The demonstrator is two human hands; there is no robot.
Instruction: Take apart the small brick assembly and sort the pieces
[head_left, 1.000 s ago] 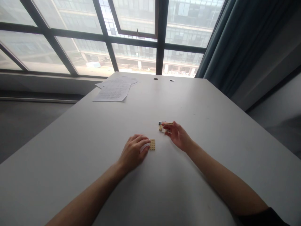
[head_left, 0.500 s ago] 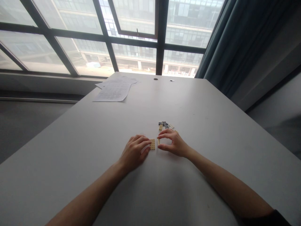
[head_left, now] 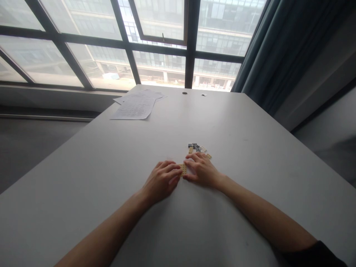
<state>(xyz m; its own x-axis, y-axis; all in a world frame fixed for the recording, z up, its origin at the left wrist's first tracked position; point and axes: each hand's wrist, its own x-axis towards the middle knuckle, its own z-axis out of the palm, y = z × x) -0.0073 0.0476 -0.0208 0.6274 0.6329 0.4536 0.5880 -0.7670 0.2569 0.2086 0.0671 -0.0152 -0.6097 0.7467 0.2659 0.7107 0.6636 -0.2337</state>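
A tan studded plate (head_left: 183,169) lies on the white table (head_left: 111,178) between my two hands. My left hand (head_left: 162,180) rests on the table with its fingers curled against the plate's left edge. My right hand (head_left: 201,170) presses down from the right with bent fingers on the plate and on a small tan piece that it hides. Just beyond my right hand sits a small heap of loose bricks (head_left: 197,148), tan, white and dark.
Sheets of printed paper (head_left: 135,106) lie at the far left of the table. Two small round holes (head_left: 184,93) mark the far edge by the window. A dark curtain (head_left: 278,52) hangs to the right.
My right hand left the brick heap with a small tan piece, came left to the plate and now presses on it. My left hand stayed at the plate.
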